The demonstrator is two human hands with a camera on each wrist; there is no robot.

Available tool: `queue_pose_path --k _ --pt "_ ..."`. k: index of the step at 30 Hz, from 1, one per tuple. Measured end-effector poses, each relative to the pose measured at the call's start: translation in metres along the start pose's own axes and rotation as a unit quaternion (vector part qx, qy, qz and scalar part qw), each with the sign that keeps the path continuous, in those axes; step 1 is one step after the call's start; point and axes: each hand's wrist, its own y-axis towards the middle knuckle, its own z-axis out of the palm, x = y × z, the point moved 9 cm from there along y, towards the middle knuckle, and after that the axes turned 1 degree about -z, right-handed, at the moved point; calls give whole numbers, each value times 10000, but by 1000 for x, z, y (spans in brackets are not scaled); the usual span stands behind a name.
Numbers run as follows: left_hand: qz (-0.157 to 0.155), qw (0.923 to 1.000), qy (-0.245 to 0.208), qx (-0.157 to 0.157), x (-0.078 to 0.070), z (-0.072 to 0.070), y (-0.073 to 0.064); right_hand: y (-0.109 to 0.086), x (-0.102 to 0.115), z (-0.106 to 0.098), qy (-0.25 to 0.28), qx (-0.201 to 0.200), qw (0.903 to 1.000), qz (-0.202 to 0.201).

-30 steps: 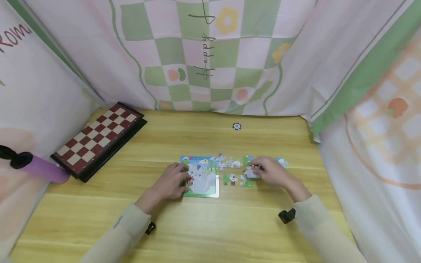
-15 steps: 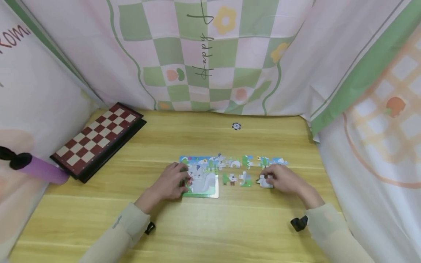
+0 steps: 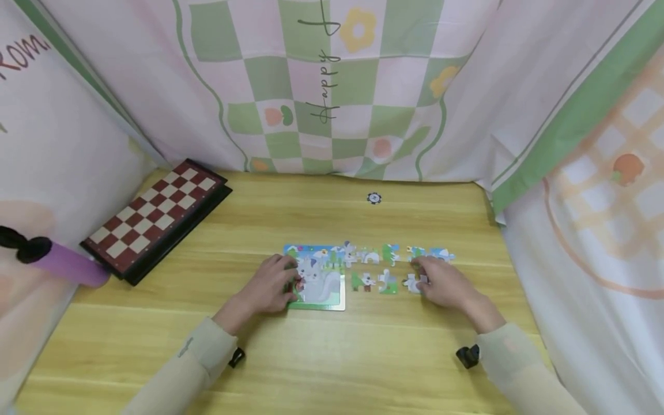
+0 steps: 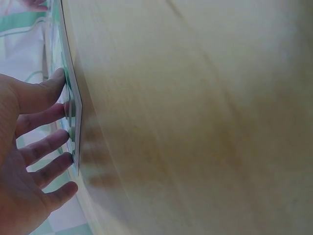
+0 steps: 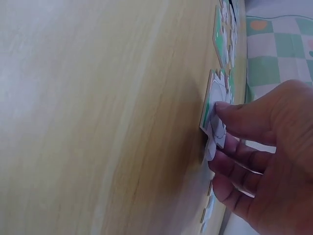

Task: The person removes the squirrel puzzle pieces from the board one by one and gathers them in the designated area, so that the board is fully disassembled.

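Observation:
My left hand (image 3: pixel 268 286) rests on the left side of a puzzle board (image 3: pixel 319 288) with a grey cartoon animal. In the left wrist view its fingers are spread and extended, with fingertips (image 4: pixel 59 74) on the board near its edge. To the right, my right hand (image 3: pixel 446 280) pinches a white and grey puzzle piece (image 3: pixel 411 282) close over the table. In the right wrist view the thumb lies on this green-edged piece (image 5: pixel 217 93), and the other fingers curl behind it. Another piece edge tilts below it, partly hidden by the fingers.
Several loose puzzle pieces (image 3: pixel 388 282) lie in two rows right of the board. Behind them is a round black and white chip (image 3: pixel 374 198). A folded chessboard (image 3: pixel 155 219) and a purple bottle (image 3: pixel 70 266) stand at the left. Printed curtains (image 3: pixel 332 86) enclose the table.
My right hand has brought the piece rightward and nearer, to the end of the lower row, then shifted slightly. My left hand stays on the board.

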Motion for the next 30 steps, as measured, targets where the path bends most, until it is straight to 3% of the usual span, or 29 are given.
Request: queue_pose_path --k 8,17,21,24,30 --pt "53 10000 -19 -75 1 0 -1 2 6 1 -552 -25 9985 -18" --pt "90 9999 -67 -104 1 0 -1 8 21 1 -528 -17 9983 -249" --pt "72 9999 -80 -60 1 -1 -2 17 50 3 -645 -212 9960 -577" --pt "48 10000 -43 -67 1 -1 -2 27 87 11 -579 -194 9936 -947" --pt "23 9999 -84 -83 1 0 -2 46 153 38 -179 501 9868 -1529"
